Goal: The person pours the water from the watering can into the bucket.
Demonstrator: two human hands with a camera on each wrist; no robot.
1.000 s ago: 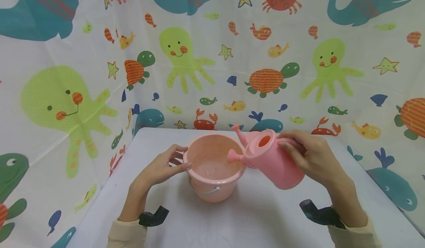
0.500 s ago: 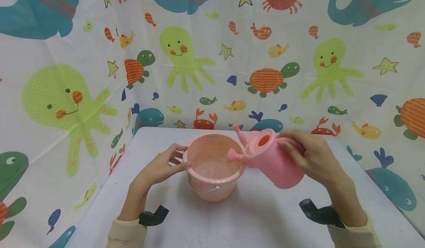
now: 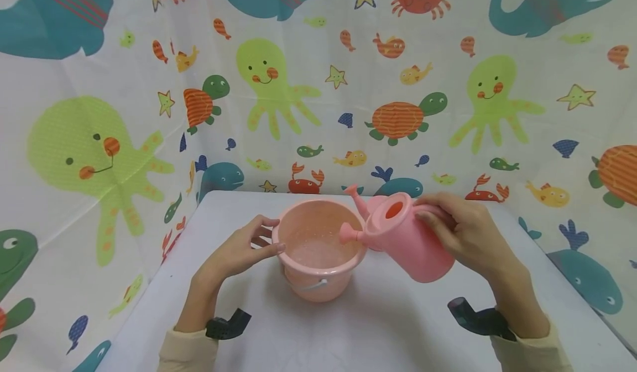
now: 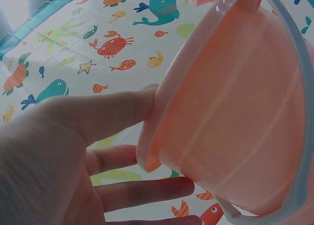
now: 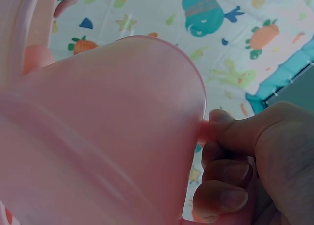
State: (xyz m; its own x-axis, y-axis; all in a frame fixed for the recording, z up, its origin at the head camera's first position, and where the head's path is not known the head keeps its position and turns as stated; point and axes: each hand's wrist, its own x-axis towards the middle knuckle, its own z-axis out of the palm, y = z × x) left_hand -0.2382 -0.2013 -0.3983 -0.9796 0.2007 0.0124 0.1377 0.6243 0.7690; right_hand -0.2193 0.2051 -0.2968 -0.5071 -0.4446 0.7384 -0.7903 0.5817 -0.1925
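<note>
A pale pink bucket [image 3: 320,286] stands upright on the white table, its light handle hanging at the front. My left hand [image 3: 247,246] touches the bucket's left rim with thumb and fingertips. In the left wrist view the fingers [image 4: 142,190] are mostly straight and spread beside the bucket's wall. My right hand [image 3: 460,225] grips the handle of a pink watering can [image 3: 420,250], fingers curled round it. The can tilts left, and its spout rose [image 3: 349,234] sits over the bucket's right rim. Fine bright specks show inside the bucket.
A second pink watering can [image 3: 359,200] stands behind the bucket, mostly hidden by the held one. The white table [image 3: 398,333] runs back to a curtain [image 3: 318,112] printed with sea animals, which also covers the left and right sides.
Both hands, the bucket and the tilted watering can keep their positions relative to each other. The head view has shifted very slightly, and the specks inside the bucket have changed their pattern.
</note>
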